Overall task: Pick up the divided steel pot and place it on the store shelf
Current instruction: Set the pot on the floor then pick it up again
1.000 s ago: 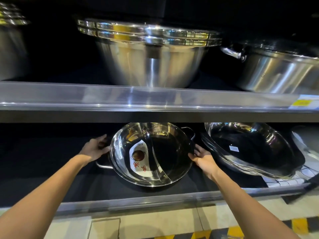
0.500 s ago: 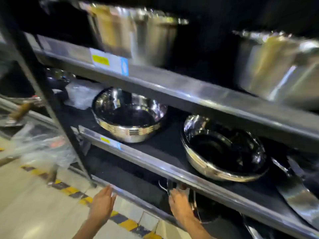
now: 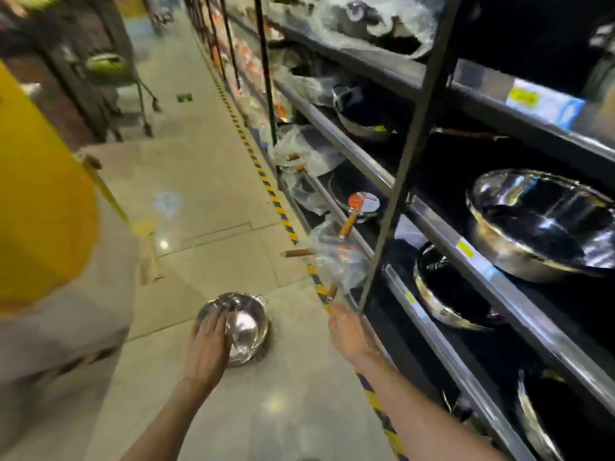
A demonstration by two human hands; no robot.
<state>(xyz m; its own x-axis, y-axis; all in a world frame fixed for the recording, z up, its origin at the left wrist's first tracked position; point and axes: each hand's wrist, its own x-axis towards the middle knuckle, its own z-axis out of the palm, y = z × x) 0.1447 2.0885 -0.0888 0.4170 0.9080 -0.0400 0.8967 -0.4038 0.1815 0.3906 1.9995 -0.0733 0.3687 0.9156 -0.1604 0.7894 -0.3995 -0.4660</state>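
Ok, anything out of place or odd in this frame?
Yes: a steel pot sits on the aisle floor rather than on the shelves, with the left hand reaching over it. Wooden pan handles stick out past the shelf edge.

The divided steel pot (image 3: 238,327) on the floor (image 3: 206,181) is polished metal and shines like a mirror. The floor is smooth, glossy tile. The shelf (image 3: 499,281) has bright metal front edges and matt black boards. The large bowl (image 3: 545,224) is glossy steel. Some pans are wrapped in thin clear plastic (image 3: 336,257) and have wooden handles (image 3: 346,226).
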